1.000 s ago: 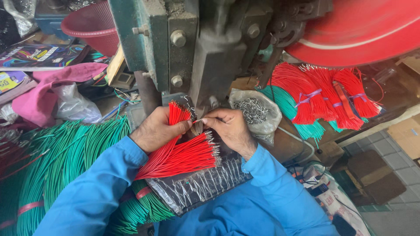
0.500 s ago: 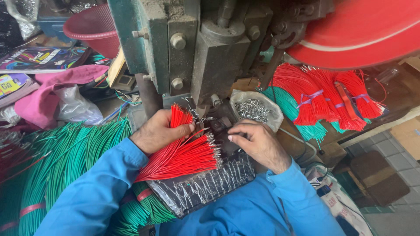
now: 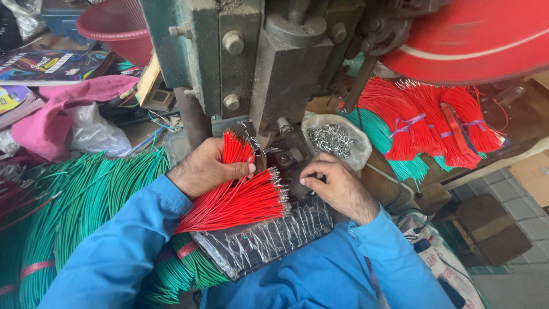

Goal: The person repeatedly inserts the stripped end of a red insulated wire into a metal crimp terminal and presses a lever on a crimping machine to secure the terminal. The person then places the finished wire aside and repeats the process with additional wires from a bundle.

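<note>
The right hand has pulled back from the spot under the big grey-green metal press machine and now sits lower, just beside the fan of thin red wires with bare metal tips. Its fingers are curled in and pressed together, maybe pinching one thin wire, but I cannot tell for sure. The left hand has stayed put, and its fingers and thumb are closed around the red wires near the top end, so the bunch fans out over a shiny black plastic sheet at the near edge of the bench. What could go wrong? The press has a hard block that comes down, and both hands are very close to it, so a finger could get pinched if it slips in too far. The bunch could also slide out of the left hand and spill, since the wires are thin and smooth. The sharp tips could poke skin too. Around the hands there is a lot of stuff. A clear plastic bag of small silver metal bits sits just behind the right hand. Tied bundles of red wires lie on the right side, under a big red round wheel. Long green wires pile up on the left, near a pink cloth and a red plastic basket. The crowded bench leaves little room to move.
</note>
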